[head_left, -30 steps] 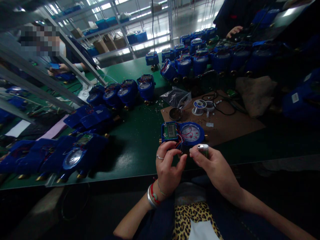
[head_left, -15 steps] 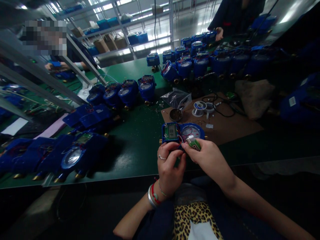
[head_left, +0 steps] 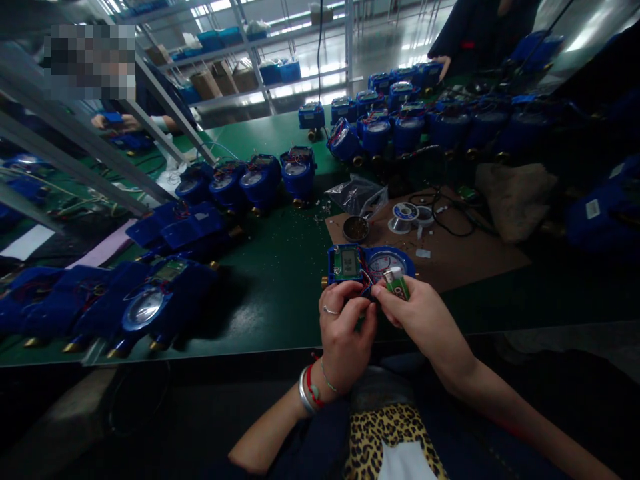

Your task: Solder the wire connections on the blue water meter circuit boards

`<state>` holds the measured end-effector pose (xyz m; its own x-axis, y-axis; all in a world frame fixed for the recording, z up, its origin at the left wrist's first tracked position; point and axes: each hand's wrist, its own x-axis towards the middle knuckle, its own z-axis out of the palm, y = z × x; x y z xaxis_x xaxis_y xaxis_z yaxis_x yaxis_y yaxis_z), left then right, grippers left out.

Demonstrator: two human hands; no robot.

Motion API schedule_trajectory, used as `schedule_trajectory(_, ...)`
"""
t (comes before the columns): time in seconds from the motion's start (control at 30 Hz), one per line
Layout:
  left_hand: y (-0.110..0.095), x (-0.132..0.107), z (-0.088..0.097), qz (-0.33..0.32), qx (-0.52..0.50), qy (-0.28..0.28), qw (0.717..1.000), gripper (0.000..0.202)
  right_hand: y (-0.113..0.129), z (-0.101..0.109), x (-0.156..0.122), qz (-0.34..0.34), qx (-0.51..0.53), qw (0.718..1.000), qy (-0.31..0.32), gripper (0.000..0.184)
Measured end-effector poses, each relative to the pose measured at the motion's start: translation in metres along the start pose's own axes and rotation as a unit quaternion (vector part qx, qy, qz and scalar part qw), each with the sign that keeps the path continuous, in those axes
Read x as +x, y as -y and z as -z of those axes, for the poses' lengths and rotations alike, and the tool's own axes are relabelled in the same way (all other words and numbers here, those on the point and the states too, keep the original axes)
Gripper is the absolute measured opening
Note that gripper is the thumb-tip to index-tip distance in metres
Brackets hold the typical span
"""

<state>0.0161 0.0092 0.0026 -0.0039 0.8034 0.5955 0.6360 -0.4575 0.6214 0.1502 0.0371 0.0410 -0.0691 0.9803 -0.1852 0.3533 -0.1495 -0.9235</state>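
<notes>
An open blue water meter with a green circuit board and a round dial lies at the near edge of the green bench. My left hand pinches the meter's red and black wires at its near side. My right hand holds a small green lighter with a metal top, tilted toward the wires beside the dial. The two hands almost touch.
Rows of blue meters line the left and the back of the bench. A brown mat carries a solder spool, a small tin and a plastic bag. Co-workers' hands show at far left and top right.
My right hand has brought the lighter forward and left, from beside the meter up to the wires by the dial. My left hand keeps its pinch on the wires.
</notes>
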Motion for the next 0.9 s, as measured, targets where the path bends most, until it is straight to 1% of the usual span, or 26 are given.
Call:
schedule_trajectory(0.1, 0.002, -0.001, 0.000, -0.002, 0.000, 0.005, 1.000, 0.007, 0.000, -0.002, -0.001, 0.008, 0.001, 1.000, -0.022, 0.032)
schedule_trajectory(0.2, 0.003, -0.001, 0.001, -0.004, -0.001, 0.009, 1.000, 0.007, -0.001, -0.004, -0.001, 0.002, 0.009, 0.999, -0.033, 0.033)
schedule_trajectory(0.33, 0.004, -0.003, 0.003, -0.003, -0.009, 0.012, 1.000, 0.007, -0.002, -0.002, -0.001, -0.010, 0.015, 1.000, -0.021, 0.040)
schedule_trajectory(0.43, 0.006, -0.005, 0.004, -0.002, -0.010, 0.005, 1.000, 0.005, 0.000, 0.001, -0.001, -0.005, 0.005, 1.000, -0.006, 0.045)
schedule_trajectory(0.47, 0.006, -0.005, 0.004, -0.003, -0.011, 0.001, 1.000, 0.005, 0.001, 0.003, -0.002, -0.002, -0.005, 1.000, -0.010, 0.046)
schedule_trajectory(0.63, 0.010, -0.005, 0.006, -0.022, -0.024, -0.026, 0.999, 0.009, 0.004, 0.010, -0.006, 0.040, -0.058, 0.994, -0.086, 0.043)
schedule_trajectory(0.7, 0.010, -0.004, 0.008, -0.023, -0.023, -0.032, 0.999, 0.008, 0.003, 0.015, -0.005, 0.049, -0.070, 0.991, -0.106, 0.042)
schedule_trajectory(0.77, 0.010, -0.004, 0.009, -0.020, -0.020, -0.034, 0.999, 0.008, 0.001, 0.019, -0.004, 0.052, -0.072, 0.988, -0.124, 0.040)
schedule_trajectory(0.83, 0.009, -0.004, 0.009, -0.018, -0.015, -0.033, 0.999, 0.008, 0.000, 0.023, -0.002, 0.057, -0.066, 0.987, -0.137, 0.034)
schedule_trajectory(0.9, 0.009, -0.005, 0.009, -0.016, -0.014, -0.032, 0.999, 0.008, -0.002, 0.028, 0.000, 0.071, -0.062, 0.983, -0.156, 0.031)
